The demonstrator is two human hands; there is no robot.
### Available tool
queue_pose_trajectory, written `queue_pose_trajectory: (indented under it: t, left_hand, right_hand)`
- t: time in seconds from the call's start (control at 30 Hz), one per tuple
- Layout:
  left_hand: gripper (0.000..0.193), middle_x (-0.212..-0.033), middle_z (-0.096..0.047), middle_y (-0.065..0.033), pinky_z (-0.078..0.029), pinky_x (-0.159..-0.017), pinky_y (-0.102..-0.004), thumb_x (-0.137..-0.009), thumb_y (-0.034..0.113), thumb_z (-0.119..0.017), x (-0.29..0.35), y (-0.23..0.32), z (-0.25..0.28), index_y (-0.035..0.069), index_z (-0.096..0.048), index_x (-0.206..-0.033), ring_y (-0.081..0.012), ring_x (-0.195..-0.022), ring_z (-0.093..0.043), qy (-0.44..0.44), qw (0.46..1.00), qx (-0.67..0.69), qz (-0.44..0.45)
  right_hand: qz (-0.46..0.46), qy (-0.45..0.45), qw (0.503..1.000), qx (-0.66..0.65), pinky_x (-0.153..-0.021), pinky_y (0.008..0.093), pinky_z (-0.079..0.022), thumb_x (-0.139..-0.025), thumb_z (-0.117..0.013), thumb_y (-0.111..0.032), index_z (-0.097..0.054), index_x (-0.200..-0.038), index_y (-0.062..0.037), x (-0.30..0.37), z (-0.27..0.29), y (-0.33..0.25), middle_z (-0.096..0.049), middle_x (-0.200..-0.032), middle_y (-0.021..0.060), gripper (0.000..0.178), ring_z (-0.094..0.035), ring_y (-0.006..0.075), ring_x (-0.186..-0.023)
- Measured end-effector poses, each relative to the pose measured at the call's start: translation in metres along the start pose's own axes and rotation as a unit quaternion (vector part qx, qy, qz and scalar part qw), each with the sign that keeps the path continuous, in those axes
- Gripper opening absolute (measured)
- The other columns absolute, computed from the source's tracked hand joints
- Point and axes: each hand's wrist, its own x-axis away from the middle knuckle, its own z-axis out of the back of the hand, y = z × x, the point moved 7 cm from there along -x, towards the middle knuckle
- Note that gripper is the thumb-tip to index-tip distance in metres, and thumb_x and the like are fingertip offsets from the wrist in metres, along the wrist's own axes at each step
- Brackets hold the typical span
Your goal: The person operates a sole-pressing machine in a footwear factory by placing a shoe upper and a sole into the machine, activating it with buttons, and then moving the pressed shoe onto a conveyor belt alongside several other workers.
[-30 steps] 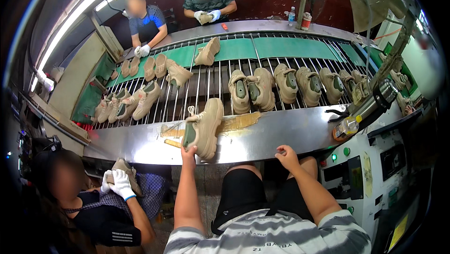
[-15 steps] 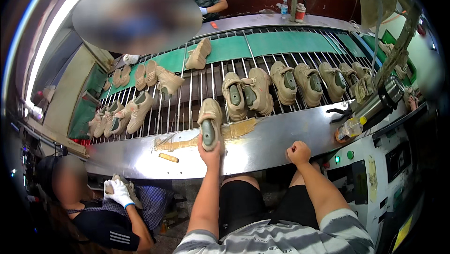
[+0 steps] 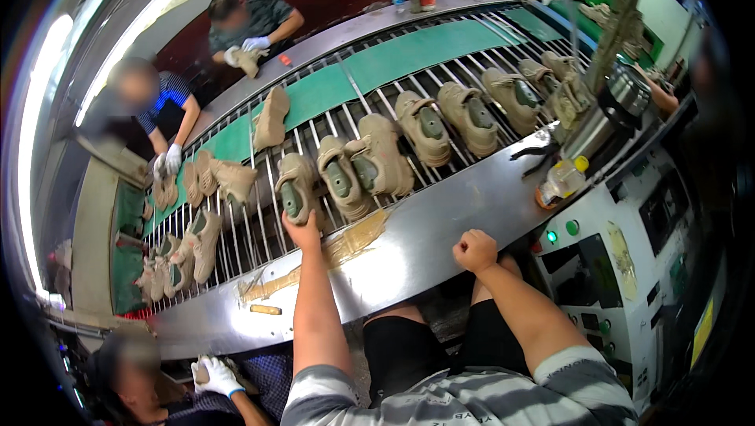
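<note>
My left hand (image 3: 303, 231) is closed round the heel of a beige lace-up shoe (image 3: 298, 170), which has a green last (image 3: 291, 199) inside. This shoe rests at the near edge of the conveyor's metal rods, toe pointing away from me. Just right of it stands another beige shoe (image 3: 340, 178), close beside a further one (image 3: 383, 157) that is turned at an angle. My right hand (image 3: 475, 251) is curled into a fist over the near edge of the steel ledge (image 3: 440, 221), and nothing shows in it.
More beige shoes (image 3: 425, 129) line the rods to the right, and others (image 3: 206, 245) stand left. A tan-handled tool (image 3: 266, 309), pliers (image 3: 535, 157), a drink bottle (image 3: 562, 180) and a steel flask (image 3: 613, 115) lie along the ledge. Gloved co-workers (image 3: 216, 375) handle shoes nearby.
My left hand has carried the shoe forward from the steel ledge onto the rods, beside the other shoes. My view has turned. The right hand stays in a fist.
</note>
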Motion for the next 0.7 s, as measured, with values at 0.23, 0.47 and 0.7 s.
queue_pose_trajectory:
  t: [0.23, 0.47, 0.7]
  left_hand:
    - [0.053, -0.132, -0.047, -0.0267, -0.03, -0.106, -0.0501, -0.079, 0.022, -0.065, 0.173, 0.06, -0.05, -0.003, -0.052, -0.124, -0.0423, -0.125, -0.041, -0.096, 0.928, -0.314, -0.176]
    - [0.04, -0.137, -0.044, -0.0284, -0.032, -0.106, -0.0492, -0.081, 0.019, -0.062, 0.265, 0.104, -0.079, -0.001, -0.057, -0.115, -0.0434, -0.127, -0.04, -0.231, 0.903, -0.275, -0.234]
    - [0.03, -0.125, -0.052, -0.0244, -0.037, -0.099, -0.0491, -0.081, 0.018, -0.058, 0.265, 0.103, -0.079, -0.001, -0.059, -0.104, -0.0412, -0.116, -0.047, -0.209, 0.895, -0.309, -0.244]
  right_hand:
    - [-0.021, 0.014, 0.999, -0.021, -0.056, 0.0448, -0.048, -0.065, -0.066, -0.023, -0.055, -0.062, -0.012, 0.005, 0.007, 0.031, -0.057, -0.067, 0.0077, 0.015, -0.059, 0.0305, -0.066]
    - [-0.129, -0.023, 0.971, -0.198, -0.064, 0.0439, -0.048, -0.075, -0.062, -0.023, -0.061, -0.07, -0.0091, 0.015, 0.03, 0.066, -0.061, -0.073, 0.0113, 0.014, -0.061, 0.0318, -0.071]
    - [-0.009, 0.306, 0.942, -0.14, -0.056, 0.03, -0.048, -0.076, -0.068, -0.014, -0.062, -0.069, -0.0102, 0.016, 0.294, 0.114, -0.062, -0.068, 0.0075, 0.009, -0.061, 0.0233, -0.06]
